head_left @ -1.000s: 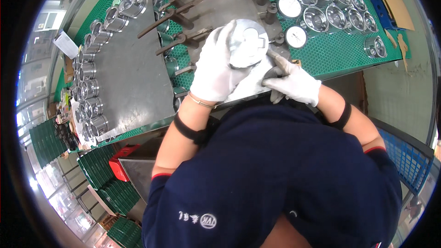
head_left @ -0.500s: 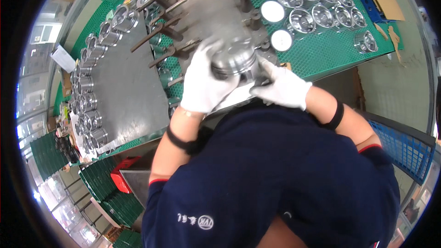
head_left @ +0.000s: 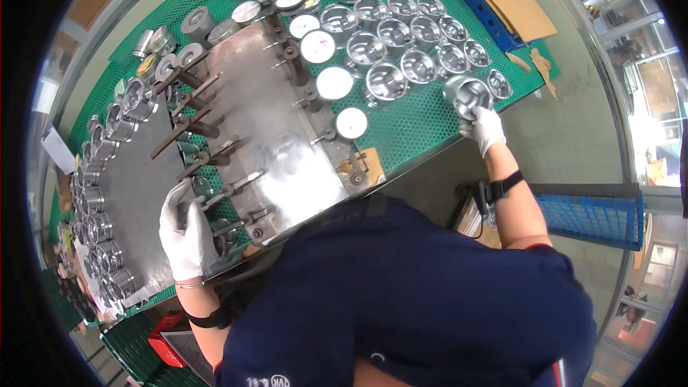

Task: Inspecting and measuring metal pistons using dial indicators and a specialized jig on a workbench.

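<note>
In my gloved right hand (head_left: 484,130) is a shiny metal piston (head_left: 467,96), gripped at its near side by the green mat's right edge. Its hollow side faces up. Several more pistons (head_left: 387,81) stand hollow side up in rows to its left, and another piston (head_left: 499,84) sits just beyond it. My gloved left hand (head_left: 186,233) hovers at the near edge of a bare metal plate (head_left: 154,201), fingers loosely curved and apart from the thumb. I see nothing held in it. Beside it are the rods of a steel fixture (head_left: 276,150).
White round dial gauges (head_left: 334,83) line the fixture's right side. A curved row of pistons (head_left: 93,201) borders the plate on the left. Cardboard (head_left: 505,0) and a blue rail (head_left: 476,11) lie at the far right. A blue basket (head_left: 591,215) stands at right.
Both hands were together around a piston over the fixture. The right hand has carried a piston right to the mat's edge; the left has let go and moved left. The view has shifted rightward.
</note>
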The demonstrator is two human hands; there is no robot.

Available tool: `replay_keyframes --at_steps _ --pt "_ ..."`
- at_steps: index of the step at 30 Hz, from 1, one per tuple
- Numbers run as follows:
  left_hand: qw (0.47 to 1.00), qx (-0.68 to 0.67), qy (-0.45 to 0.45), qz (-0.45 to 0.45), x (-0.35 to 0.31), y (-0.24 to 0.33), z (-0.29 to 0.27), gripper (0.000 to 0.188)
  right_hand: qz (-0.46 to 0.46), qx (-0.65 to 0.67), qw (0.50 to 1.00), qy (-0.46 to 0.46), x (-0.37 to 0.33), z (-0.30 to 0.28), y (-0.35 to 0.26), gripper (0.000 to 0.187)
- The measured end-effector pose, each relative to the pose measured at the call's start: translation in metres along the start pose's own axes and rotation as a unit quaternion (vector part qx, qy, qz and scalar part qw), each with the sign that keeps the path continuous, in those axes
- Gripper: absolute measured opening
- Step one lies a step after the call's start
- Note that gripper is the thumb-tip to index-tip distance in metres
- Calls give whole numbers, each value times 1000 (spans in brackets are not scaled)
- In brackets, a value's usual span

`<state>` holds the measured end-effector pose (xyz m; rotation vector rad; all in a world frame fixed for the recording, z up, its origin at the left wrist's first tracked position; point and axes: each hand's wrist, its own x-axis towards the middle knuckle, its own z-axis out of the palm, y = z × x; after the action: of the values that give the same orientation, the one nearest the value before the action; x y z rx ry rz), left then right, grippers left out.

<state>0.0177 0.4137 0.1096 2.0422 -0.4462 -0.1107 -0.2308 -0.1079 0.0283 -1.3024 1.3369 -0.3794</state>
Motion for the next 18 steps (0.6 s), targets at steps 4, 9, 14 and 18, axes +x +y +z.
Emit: replay_keyframes --at_steps 4,9,14,18 --pt "959 271 72 -33 -12 -13 -50 37 62 60 996 38 76 -8 49 17" --pt "874 424 225 -74 -24 -84 -115 45 -22 216 976 -28 145 -83 106 34" --pt "736 501 286 -354 -14 -136 -253 41 -127 188 972 59 116 -33 124 32" --pt "788 612 34 -50 54 -259 -240 46 -39 -56 979 194 -8 44 58 20"
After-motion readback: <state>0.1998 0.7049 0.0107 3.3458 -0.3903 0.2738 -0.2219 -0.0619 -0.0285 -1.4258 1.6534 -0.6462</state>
